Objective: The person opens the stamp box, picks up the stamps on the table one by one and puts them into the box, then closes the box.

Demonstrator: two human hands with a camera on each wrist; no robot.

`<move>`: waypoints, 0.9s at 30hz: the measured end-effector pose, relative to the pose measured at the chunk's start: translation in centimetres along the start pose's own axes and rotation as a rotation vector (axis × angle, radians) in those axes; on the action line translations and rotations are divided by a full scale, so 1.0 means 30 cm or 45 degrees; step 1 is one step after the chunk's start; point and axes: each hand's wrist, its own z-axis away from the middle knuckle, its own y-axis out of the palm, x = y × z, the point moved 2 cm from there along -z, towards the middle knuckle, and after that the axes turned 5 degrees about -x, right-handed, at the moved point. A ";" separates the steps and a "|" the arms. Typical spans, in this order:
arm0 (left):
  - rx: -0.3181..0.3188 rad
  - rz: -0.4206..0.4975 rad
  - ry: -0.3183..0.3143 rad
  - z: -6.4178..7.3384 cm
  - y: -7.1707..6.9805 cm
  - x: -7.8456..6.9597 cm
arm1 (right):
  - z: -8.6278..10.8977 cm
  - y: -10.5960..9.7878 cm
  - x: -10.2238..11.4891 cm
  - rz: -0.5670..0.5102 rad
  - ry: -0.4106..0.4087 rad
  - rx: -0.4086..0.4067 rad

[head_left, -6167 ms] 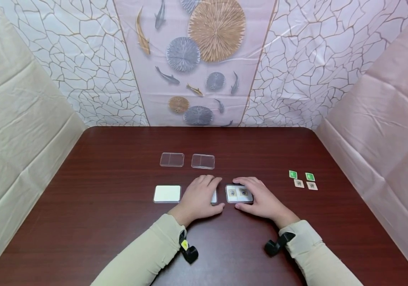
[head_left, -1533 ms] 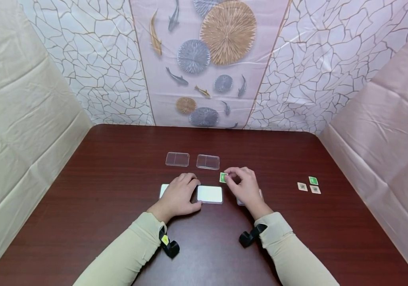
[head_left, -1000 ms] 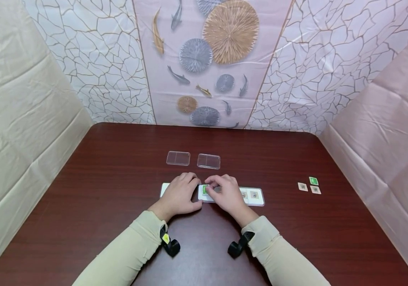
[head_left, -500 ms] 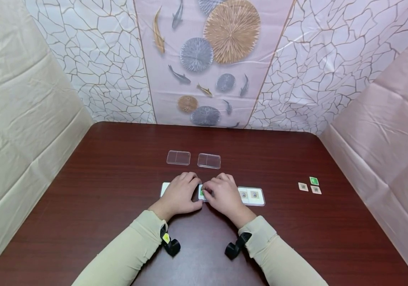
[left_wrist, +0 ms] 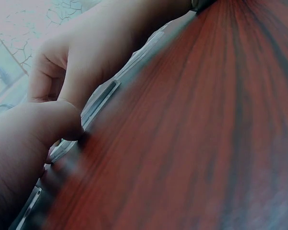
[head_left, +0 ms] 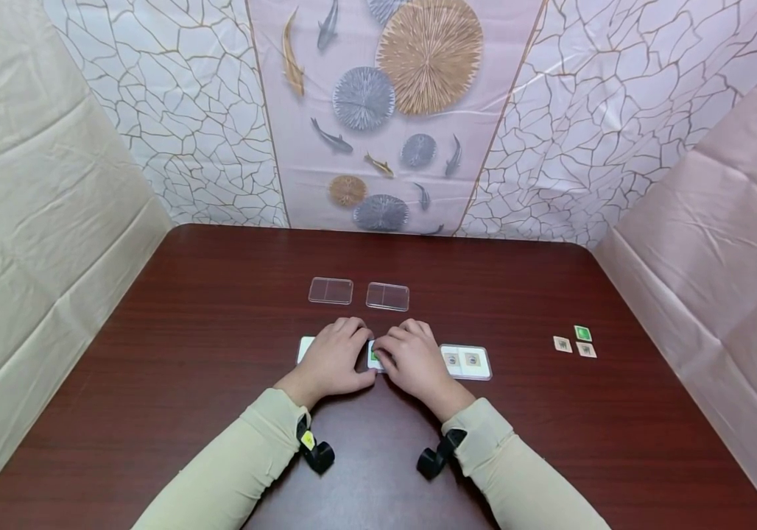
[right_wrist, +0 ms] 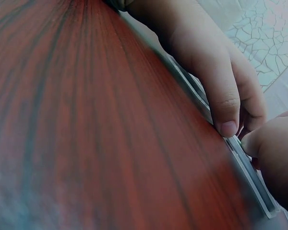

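Observation:
The left hand (head_left: pixel 328 364) holds the near left corner of the middle flat clear case (head_left: pixel 371 365), its thumb against the edge in the right wrist view. It covers most of another white-lined case (head_left: pixel 305 344). Over the middle case, the right hand (head_left: pixel 414 361) pinches a small green stamp (head_left: pixel 375 355) at the left part, hiding the rest. Just right of that hand lies a third case (head_left: pixel 463 374) with two small tan stamps on white. In the left wrist view, the middle case's edge (left_wrist: pixel 100 104) shows below the right hand.
Two clear divided plastic covers (head_left: pixel 331 291) lie side by side farther back on the dark wood table (head_left: pixel 233 294). At the right, one green stamp (head_left: pixel 582 333) sits by two pale ones (head_left: pixel 562 344). Patterned cloth walls stand around the table.
The right hand brought a green stamp left from the pile onto the middle case. The left hand moved left from its earlier place. Over the last half second both hands stay nearly still.

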 end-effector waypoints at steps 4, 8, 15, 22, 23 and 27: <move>-0.006 -0.001 0.004 -0.003 -0.002 0.000 | 0.000 -0.002 -0.002 0.005 -0.008 -0.009; 0.010 -0.007 -0.003 -0.006 -0.004 -0.001 | 0.000 -0.005 -0.002 0.010 -0.009 -0.017; 0.008 -0.003 -0.005 -0.008 -0.011 -0.005 | -0.001 -0.011 -0.003 0.006 -0.006 -0.066; -0.014 0.006 -0.007 -0.001 -0.008 -0.004 | 0.013 -0.041 -0.075 -0.033 -0.014 -0.253; -0.018 0.011 -0.007 -0.001 -0.008 -0.005 | 0.019 -0.051 -0.100 -0.036 -0.013 -0.302; -0.006 0.026 -0.014 0.003 -0.009 -0.007 | 0.061 -0.099 -0.235 0.009 0.043 -0.486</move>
